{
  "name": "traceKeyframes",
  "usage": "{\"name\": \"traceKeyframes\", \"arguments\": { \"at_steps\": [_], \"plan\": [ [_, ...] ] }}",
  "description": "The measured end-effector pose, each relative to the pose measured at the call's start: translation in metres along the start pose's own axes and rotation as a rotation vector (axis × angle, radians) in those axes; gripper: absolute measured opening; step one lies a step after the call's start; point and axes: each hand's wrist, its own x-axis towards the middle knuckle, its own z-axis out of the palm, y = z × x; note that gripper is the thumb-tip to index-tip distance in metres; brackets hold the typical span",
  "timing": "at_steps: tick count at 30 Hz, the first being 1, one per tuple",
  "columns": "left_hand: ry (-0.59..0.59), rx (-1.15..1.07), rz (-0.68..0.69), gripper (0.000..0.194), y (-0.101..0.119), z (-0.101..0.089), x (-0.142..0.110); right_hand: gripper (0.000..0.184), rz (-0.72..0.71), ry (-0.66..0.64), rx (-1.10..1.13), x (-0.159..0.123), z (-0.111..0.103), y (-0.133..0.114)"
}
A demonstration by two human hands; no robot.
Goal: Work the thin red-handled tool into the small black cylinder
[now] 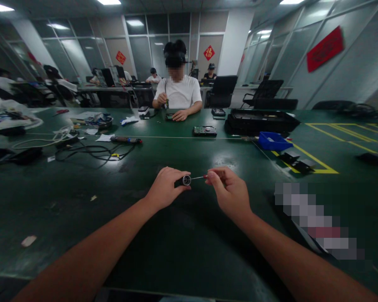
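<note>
Between thumb and fingers, my left hand grips a small dark cylinder whose round end, with a silvery rim, faces me. What lies inside that end is too small to make out. My right hand is closed on the red handle of a thin screwdriver. Its metal shaft points left, and the tip meets or nearly meets the cylinder's rim. Both hands are above the middle of the green table.
Across the table a person works on a circuit board. A hard drive, a black tray and a blue bin lie ahead and to the right. Cables and an electric screwdriver lie on the left.
</note>
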Motion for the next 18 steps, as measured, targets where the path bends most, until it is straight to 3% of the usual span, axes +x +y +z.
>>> {"name": "traceKeyframes", "arguments": {
  "at_steps": [4,8,18],
  "plan": [
    [-0.004,0.001,-0.006,0.039,0.0005,0.0000,-0.0003,0.031,-0.064,0.026,-0.228,0.0001,-0.0047,-0.0043],
    [-0.007,-0.001,-0.013,0.037,0.0002,0.0003,-0.0001,0.035,-0.103,0.023,-0.279,-0.0021,-0.0052,-0.0037],
    [-0.020,-0.014,-0.029,0.035,-0.0020,0.0013,0.0000,0.013,-0.255,-0.204,-0.182,-0.0019,-0.0082,-0.0086]
  ]
}}
